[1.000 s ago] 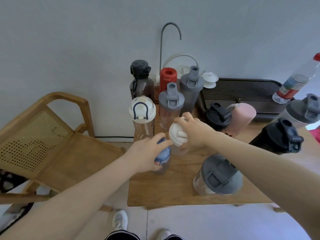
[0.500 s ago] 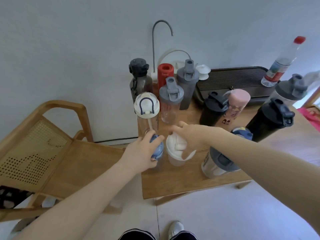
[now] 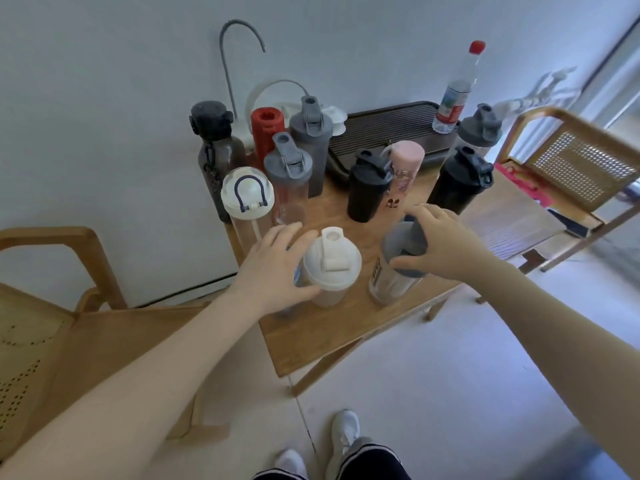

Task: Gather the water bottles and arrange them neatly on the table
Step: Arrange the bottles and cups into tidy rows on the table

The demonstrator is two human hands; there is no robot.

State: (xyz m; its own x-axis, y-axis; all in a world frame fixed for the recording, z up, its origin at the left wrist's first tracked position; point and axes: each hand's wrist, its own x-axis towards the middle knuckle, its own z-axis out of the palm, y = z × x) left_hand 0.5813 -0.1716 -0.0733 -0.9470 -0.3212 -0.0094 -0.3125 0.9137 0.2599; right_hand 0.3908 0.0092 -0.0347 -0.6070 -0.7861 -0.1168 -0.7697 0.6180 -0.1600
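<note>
On the wooden bench (image 3: 332, 327), left hand (image 3: 273, 271) grasping a mostly hidden bottle (image 3: 297, 273), right hand (image 3: 436, 242) fingers clasping grey shaker lid (image 3: 403, 247), white shaker (image 3: 330, 266) between.

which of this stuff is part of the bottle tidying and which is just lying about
Part of the job:
white-lidded shaker
grey-lidded shaker
black shakers
pink bottle
red-capped clear bottle
table

Just lying about:
slatted tray
chairs
gooseneck tap

left hand (image 3: 273, 271) — fingers curled | right hand (image 3: 438, 244) — curled, palm down
</note>
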